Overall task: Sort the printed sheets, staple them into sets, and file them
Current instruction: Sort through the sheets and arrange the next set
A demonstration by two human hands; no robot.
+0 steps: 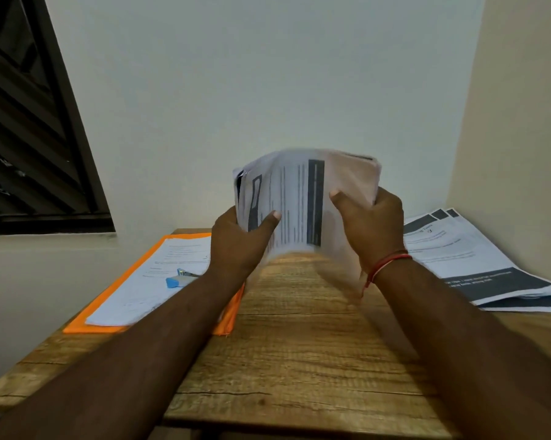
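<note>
both hands grip sheet stack (299,201), above desk (299,344)

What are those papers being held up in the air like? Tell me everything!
The bundle of printed sheets is white paper with grey text lines and dark bars, blurred as if moving. It stands upright above the wooden table, bowed, its sheets fanning apart on the left. The left hand grips its left edge, thumb on the front; the right hand grips its right side. The lower edge is too blurred to tell whether it touches the table.
</note>
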